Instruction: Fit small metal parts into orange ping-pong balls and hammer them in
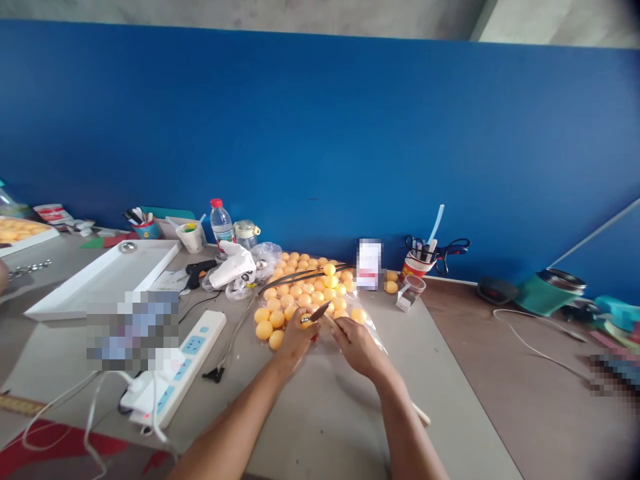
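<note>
Many orange table tennis balls (pixel 299 291) lie in and around a clear plastic bag ahead of my hands. My left hand (pixel 299 339) is closed at the near edge of the balls. A dark pointed blade (pixel 321 311) sticks up from its fingers; the handle is hidden. Close by on the right, my right hand (pixel 358 343) is closed round a thin pale stick. That stick's far end (pixel 421 414) shows past my right forearm. Two brighter yellow balls (pixel 330 281) sit on top of the others. A dark curved strip (pixel 287 277) lies across the balls.
Left of the balls are a white power strip (pixel 175 370) with cables, a glue gun (pixel 199 272), a white tray (pixel 103 283) and a water bottle (pixel 221 223). To the right stand a red cup of pens (pixel 417 265), a small clear container (pixel 411 293) and a teal flask (pixel 545 293).
</note>
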Demonstrator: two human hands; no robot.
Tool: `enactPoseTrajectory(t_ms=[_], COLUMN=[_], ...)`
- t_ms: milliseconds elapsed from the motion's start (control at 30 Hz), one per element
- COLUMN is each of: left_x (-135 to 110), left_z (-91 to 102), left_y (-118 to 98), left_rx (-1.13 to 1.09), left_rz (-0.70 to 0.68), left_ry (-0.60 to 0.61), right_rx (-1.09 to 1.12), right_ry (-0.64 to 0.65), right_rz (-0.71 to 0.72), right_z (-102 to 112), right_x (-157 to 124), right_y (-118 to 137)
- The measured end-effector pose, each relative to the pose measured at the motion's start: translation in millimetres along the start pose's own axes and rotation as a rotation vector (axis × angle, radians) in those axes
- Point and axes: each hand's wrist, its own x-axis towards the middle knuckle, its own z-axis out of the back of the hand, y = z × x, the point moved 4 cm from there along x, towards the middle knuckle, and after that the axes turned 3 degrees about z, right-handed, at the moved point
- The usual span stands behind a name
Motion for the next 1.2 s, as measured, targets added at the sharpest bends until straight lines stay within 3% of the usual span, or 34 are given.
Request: enactPoseTrajectory(t_ms=[133,300,467,633,1033,1200], left_x=[-0.3,-2.0,-2.6,-3.2,-2.5,-2.0], left_z=[-0.8,0.7,1.2,2.2,2.1,2.8], left_y=[-0.7,-2.2,-2.4,-2.4,-1.8,-2.3], left_rx=[0.02,0.045,0.062,0.052,0.068,0.074], left_rz=[-0.02,-0.011,-0.034,-0.013,-0.024,-0.007], left_ry=[0.021,-0.014,0.008,-0.008,0.014,-0.016], right_rx=[0.038,-0.01,-0.002,-0.02,0.023,0.023], right_ry=[-0.059,0.0,-0.062,-0.004,-0.068,0.01], right_rz=[0.019,0.005,0.025,0.019,-0.018,-0.021], right_z=[2.8,-1.4,0.8,-3.4,0.7,-1.0], right_x=[-1.1,-1.6,-2.0,-2.2,-1.8,-1.9], right_y=[1.9,3.4,7.3,7.0,8.6,9.7])
